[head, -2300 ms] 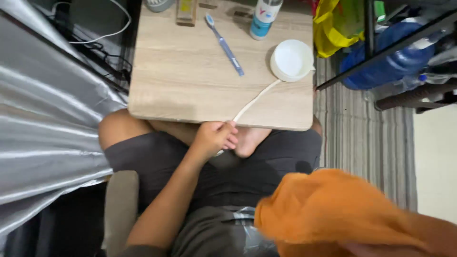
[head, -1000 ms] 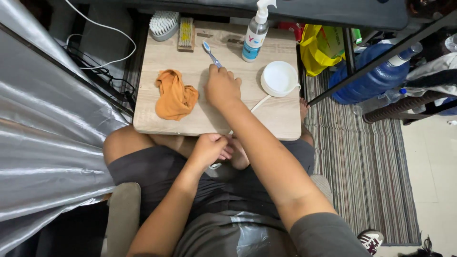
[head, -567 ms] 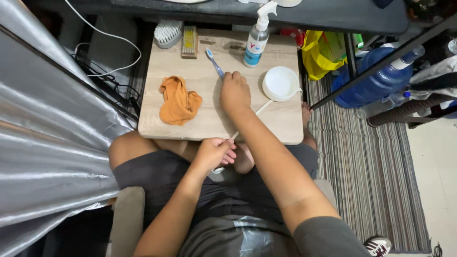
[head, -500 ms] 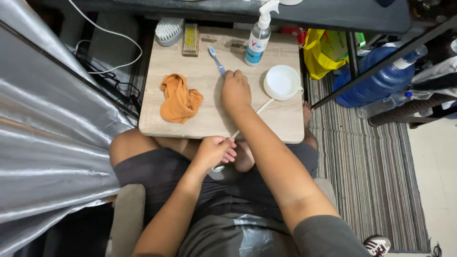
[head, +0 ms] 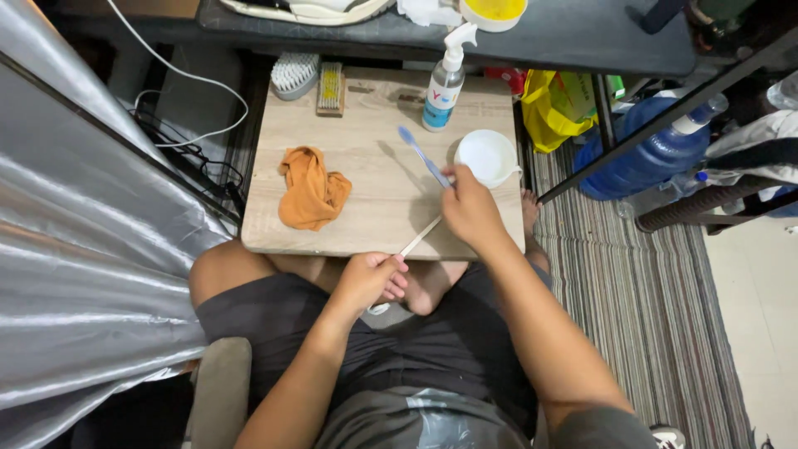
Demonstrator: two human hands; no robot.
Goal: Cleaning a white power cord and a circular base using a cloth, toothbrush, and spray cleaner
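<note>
Here we are looking down on the wooden tabletop (head: 366, 208), where our right hand (head: 471, 208) is pinching the blue toothbrush (head: 422, 156) by its lower handle, fingers pressed together around it, bristle end raised and angled toward the far left; our left hand (head: 368, 281) is sitting below the near edge, fingers curled shut on the end of a thin white strip (head: 421, 236) that is running up across the edge. The white cup (head: 487, 156) is standing just beside the right hand, so we are judging that a sideways swing of the brush could tip it; the spray bottle (head: 442, 87) is standing near the brush head and could be knocked too; the strip could slip if the left grip is loosening. The orange cloth (head: 311, 188) is lying well apart. What the left fingers are gripping below the strip is hidden; the cup's contents are hard to make out; the far shelf is cut off.
</note>
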